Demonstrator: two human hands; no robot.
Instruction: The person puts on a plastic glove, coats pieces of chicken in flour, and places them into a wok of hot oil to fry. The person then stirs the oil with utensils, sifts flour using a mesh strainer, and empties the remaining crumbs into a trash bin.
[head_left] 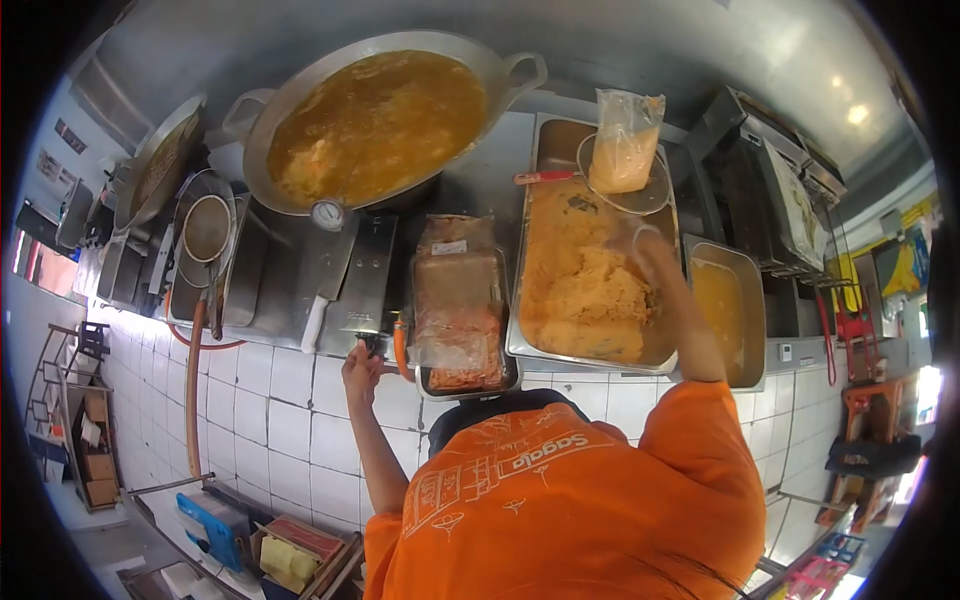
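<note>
My left hand [362, 372] is at the front of the cooker, its fingers closed on a small black knob [374, 344]. My right hand [645, 245] reaches into a deep steel tray [516, 335] of orange-tan breading flour [580, 270]. It is blurred, and its fingers do not show clearly. A wire strainer [650, 200] rests on the tray's far end with a plastic bag of orange powder [625, 155] on it. Beside it lies a red handle [545, 177]. Behind my left hand, pieces fry in brown oil in a large two-handled pan [262, 170].
A tray of plastic-covered raw meat [458, 320] sits between my hands. A white-handled knife [314, 322] lies left of it. At right is a pan of yellowish liquid [715, 310]. A dial thermometer [328, 213] hangs on the frying pan's rim. A long-handled strainer [207, 228] stands at left.
</note>
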